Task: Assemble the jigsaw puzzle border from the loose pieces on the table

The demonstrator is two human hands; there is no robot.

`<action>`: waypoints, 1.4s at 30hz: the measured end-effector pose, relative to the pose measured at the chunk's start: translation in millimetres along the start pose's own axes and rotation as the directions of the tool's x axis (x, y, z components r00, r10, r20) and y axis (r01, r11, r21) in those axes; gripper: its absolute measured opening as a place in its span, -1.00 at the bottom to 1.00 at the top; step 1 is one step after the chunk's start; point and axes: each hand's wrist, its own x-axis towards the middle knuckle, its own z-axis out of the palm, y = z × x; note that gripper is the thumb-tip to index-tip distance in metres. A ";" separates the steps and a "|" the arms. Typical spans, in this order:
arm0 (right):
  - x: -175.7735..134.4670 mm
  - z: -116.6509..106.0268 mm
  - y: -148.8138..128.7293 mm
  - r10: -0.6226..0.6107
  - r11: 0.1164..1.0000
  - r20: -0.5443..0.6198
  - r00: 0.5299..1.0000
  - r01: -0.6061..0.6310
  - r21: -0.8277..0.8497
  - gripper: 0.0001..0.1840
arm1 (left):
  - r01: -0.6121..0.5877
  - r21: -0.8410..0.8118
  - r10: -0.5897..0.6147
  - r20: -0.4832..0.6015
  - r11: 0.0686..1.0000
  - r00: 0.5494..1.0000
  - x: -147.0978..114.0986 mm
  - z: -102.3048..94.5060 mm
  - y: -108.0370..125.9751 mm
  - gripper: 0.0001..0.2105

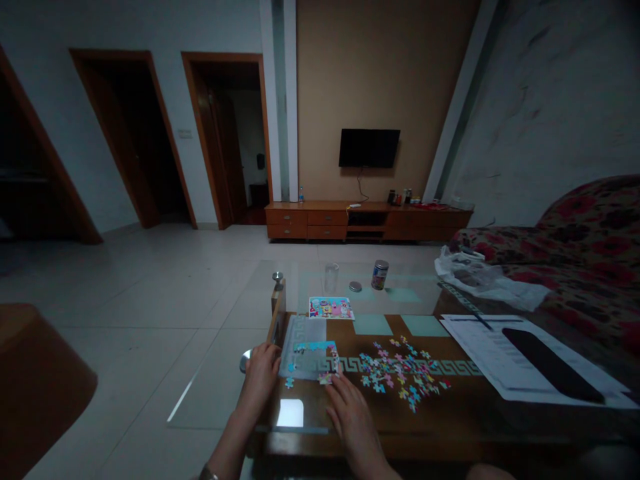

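A partly built jigsaw lies on a glass-topped table, its top edge blue. My left hand rests at the puzzle's left edge, fingers curled against it. My right hand lies flat just below the puzzle's right corner, fingertips touching a loose piece there. A small blue piece sits below the puzzle between my hands. Several colourful loose pieces are scattered to the right. A reference picture card lies farther back.
A printed can, its lid and a clear glass stand at the table's far side. White papers with a dark flat object lie right. A plastic bag and floral sofa are beyond. A brown stool stands left.
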 end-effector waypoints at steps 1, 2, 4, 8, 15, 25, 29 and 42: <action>-0.4 -2.0 0.4 -0.002 1.000 -0.001 1.000 0.002 0.009 -0.51 | 0.005 -0.003 -0.005 -0.005 1.000 1.000 -1.6 -1.6 -1.5 -0.77; -0.7 -5.0 1.3 -0.004 1.000 -0.007 1.000 0.004 0.024 -0.52 | 0.015 -0.005 -0.015 -0.012 1.000 1.000 -4.0 -3.8 -3.6 -0.77; -0.4 -13.8 5.2 -0.012 0.998 -0.032 0.999 0.014 0.065 -0.54 | 0.054 -0.003 -0.054 -0.038 0.999 0.998 -11.7 -9.4 -10.2 -0.75; 7.0 -35.5 25.1 -0.054 0.986 -0.105 0.993 0.070 0.151 -0.63 | 0.142 0.010 -0.141 -0.087 0.990 0.986 -35.7 -18.5 -25.7 -0.76; 42.2 -56.1 63.5 -0.007 0.974 -0.156 0.988 0.043 0.224 -0.73 | 0.070 -0.037 -0.070 -0.013 0.997 0.997 -54.4 -5.4 -16.2 -0.72; 92.6 -66.0 114.1 0.023 0.946 -0.155 0.988 0.029 0.323 -0.75 | 0.093 -0.049 -0.089 0.079 0.994 0.993 -7.6 3.7 -9.0 -0.79; 90.1 -60.1 144.8 0.139 0.933 -0.116 0.983 -0.091 0.349 -0.73 | 0.129 -0.061 -0.121 0.126 0.990 0.985 14.3 6.6 -9.5 -0.75; 82.7 -79.0 139.2 0.247 0.913 -0.109 0.963 -0.194 0.358 -0.73 | 0.147 -0.087 -0.126 0.212 0.985 0.969 46.0 8.6 -10.0 -0.76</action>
